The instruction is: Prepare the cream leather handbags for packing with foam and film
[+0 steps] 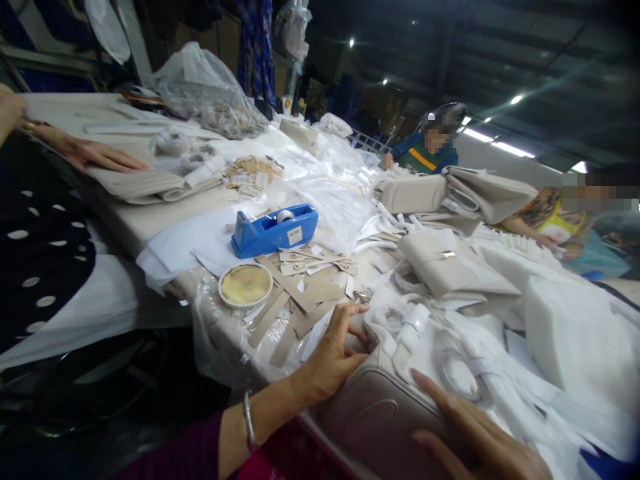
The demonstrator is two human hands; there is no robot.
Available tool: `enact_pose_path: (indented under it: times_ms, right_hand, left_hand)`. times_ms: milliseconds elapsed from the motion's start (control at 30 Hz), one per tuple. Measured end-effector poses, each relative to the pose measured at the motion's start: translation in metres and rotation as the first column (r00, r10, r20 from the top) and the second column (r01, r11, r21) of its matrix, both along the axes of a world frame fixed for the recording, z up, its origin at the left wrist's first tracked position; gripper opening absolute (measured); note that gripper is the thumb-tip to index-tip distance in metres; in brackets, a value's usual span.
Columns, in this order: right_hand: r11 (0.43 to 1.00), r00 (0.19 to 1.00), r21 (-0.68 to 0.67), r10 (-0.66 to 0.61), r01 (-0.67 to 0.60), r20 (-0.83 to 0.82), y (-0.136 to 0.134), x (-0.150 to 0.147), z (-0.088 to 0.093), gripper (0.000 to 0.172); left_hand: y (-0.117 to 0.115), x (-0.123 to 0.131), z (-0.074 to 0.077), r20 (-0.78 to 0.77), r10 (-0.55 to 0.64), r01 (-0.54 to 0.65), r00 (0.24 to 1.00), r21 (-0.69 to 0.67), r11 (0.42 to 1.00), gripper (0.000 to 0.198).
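A beige leather handbag (385,413) lies at the table's front edge, its side with a curved raised line facing me. My left hand (337,353), with a silver bangle at the wrist, is closed on the bag's upper left edge, the fingers bent over it and the thumb in front. Stretched across the bag's right part, my right hand (475,427) touches it with fingers apart. White wrapped straps (413,323) lie just behind the bag. Cut beige leather strips (300,300) are scattered beside my left hand.
A blue tape dispenser (275,230) and a round tub of yellowish paste (246,285) stand to the left. Finished-looking bags (445,260) and white foam (575,333) lie right. Another person's hand (107,153) rests on folded material; two more people sit across the table.
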State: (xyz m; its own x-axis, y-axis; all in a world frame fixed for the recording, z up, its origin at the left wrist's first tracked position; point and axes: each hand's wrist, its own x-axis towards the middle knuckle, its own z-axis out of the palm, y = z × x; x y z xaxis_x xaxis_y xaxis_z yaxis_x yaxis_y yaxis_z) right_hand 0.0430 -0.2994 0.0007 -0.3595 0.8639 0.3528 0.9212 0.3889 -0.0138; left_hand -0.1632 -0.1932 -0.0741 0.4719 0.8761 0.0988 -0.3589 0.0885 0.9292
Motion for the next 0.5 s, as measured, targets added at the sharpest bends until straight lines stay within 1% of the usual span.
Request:
enact_pose_path:
  times_ms: [100,167,267,333,367,400,433,467,500]
  right_hand:
    - [0.999,0.999,0.029,0.023,-0.022,-0.04,-0.001,-0.004,0.0,0.045]
    - [0.999,0.997,0.047,0.006,-0.002,-0.079,-0.004,-0.009,-0.001,0.041]
    - [0.997,0.986,0.07,0.024,-0.012,-0.167,-0.009,-0.013,0.004,0.039]
    - [0.991,0.953,0.135,0.059,-0.019,-0.298,-0.016,-0.008,0.01,0.035]
    - [0.983,0.917,0.182,0.045,0.031,-0.395,-0.021,-0.002,0.013,0.033]
    - [0.964,0.856,0.224,-0.004,0.14,-0.516,-0.027,0.006,0.014,0.03]
    - [0.924,0.755,0.239,-0.075,0.298,-0.652,-0.034,0.016,0.013,0.028]
    - [0.86,0.606,0.2,-0.149,0.469,-0.782,-0.042,0.027,0.009,0.027]
    - [0.788,0.422,0.105,-0.208,0.607,-0.882,-0.05,0.039,0.002,0.028]
  left_hand:
    - [0.006,0.0,0.013,-0.044,-0.172,0.174,0.984,0.057,0.983,0.049]
    - [0.009,0.003,0.018,-0.056,-0.234,0.236,0.971,0.039,0.971,0.047]
    - [0.007,0.007,0.022,-0.08,-0.214,0.216,0.973,0.012,0.976,0.054]
    - [0.004,0.008,0.025,-0.129,-0.184,0.186,0.974,0.002,0.983,0.054]
    - [0.003,0.009,0.027,-0.165,-0.161,0.163,0.973,0.004,0.987,0.053]
    - [0.001,0.01,0.029,-0.204,-0.133,0.138,0.97,0.012,0.99,0.051]
    - [0.0,0.011,0.031,-0.244,-0.101,0.111,0.965,0.03,0.993,0.05]
    - [-0.001,0.012,0.033,-0.279,-0.063,0.082,0.958,0.056,0.995,0.047]
    - [-0.002,0.013,0.034,-0.305,-0.031,0.059,0.952,0.081,0.995,0.044]
